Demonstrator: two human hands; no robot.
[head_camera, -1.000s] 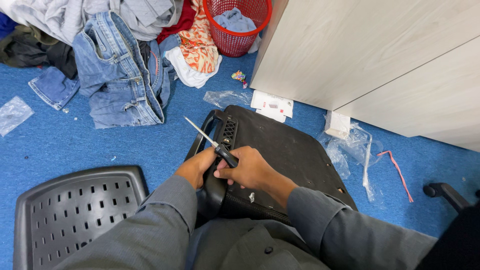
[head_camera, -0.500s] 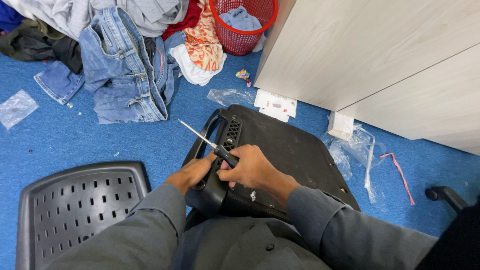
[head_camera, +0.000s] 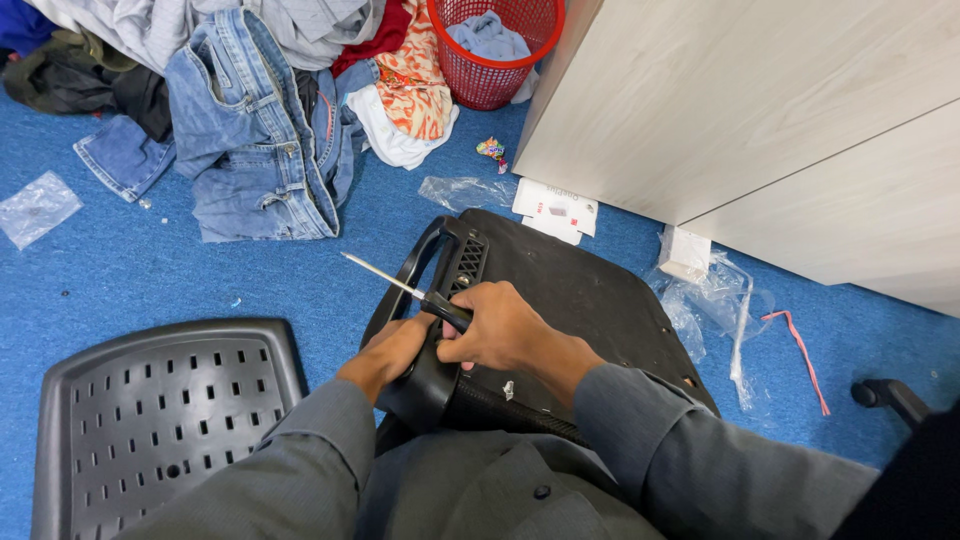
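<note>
On the blue carpet floor (head_camera: 130, 275), seen from the head camera, a black office-chair seat (head_camera: 580, 300) lies upside down against the person's lap. The right hand (head_camera: 505, 325) is closed around the black handle of a screwdriver (head_camera: 405, 290), whose metal shaft points up and to the left, clear of the seat. The left hand (head_camera: 390, 352) is curled around the black armrest (head_camera: 420, 300) at the seat's near edge, holding it against the seat. Judging by this, the step in hand is fixing or loosening the armrest; the screwdriver tip is off any screw, so the next move would call for turning the tip down to a fastener while the left hand steadies the part.

A perforated black chair back (head_camera: 160, 420) lies on the floor at the left. Farther off are a heap of jeans (head_camera: 250, 130) and other clothes, a red mesh basket (head_camera: 490, 45), clear plastic bags (head_camera: 715, 295), and a pale wooden cabinet (head_camera: 760, 110) at the right.
</note>
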